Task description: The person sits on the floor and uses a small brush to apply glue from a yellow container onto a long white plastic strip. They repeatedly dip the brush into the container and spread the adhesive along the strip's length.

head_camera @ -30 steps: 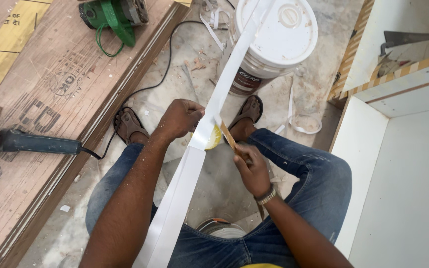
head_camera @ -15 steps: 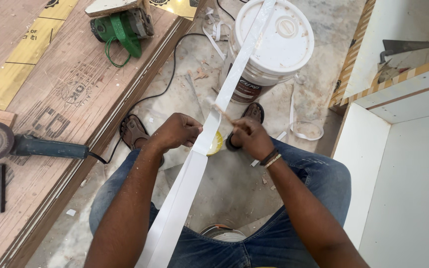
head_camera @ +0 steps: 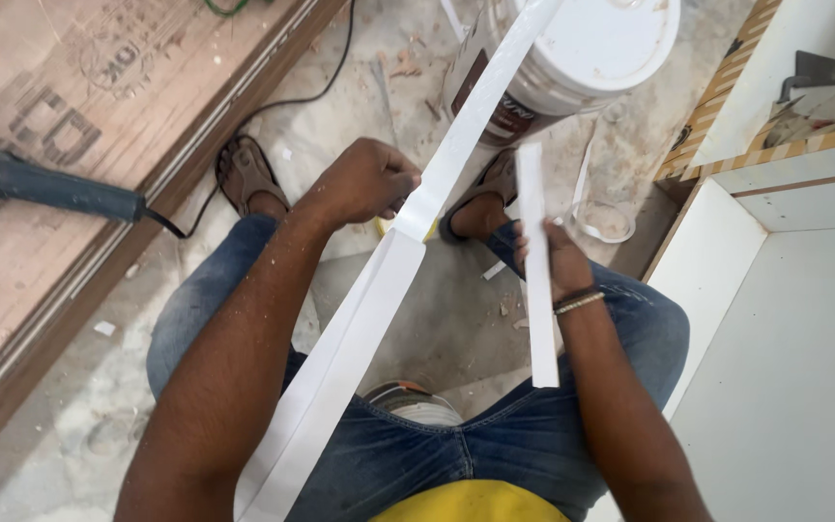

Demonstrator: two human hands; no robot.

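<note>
The left hand (head_camera: 364,182) is closed in a pinching grip on one long white strip (head_camera: 379,290), holding it at the spot where the strip bends. From that bend the strip runs down toward the person's lap and up across the lid of one white bucket (head_camera: 582,58), which stands on the floor just beyond the feet. The right hand (head_camera: 558,261) grips a second, shorter white strip (head_camera: 536,261), fingers wrapped round its middle so it stands nearly upright, just to the right of the long strip and apart from it. That makes two white strips, one in each hand. One beaded bracelet (head_camera: 580,303) sits on the right wrist. Two sandalled feet show near the bucket, the left sandal (head_camera: 248,174) left of it and the other close under it. One clear round lid (head_camera: 604,220) lies on the floor right of the bucket's base. Far left of the bucket, one grinder (head_camera: 45,186) with a black cord rests on a wooden board (head_camera: 79,106). A white cabinet (head_camera: 785,338) stands to the bucket's right.
</note>
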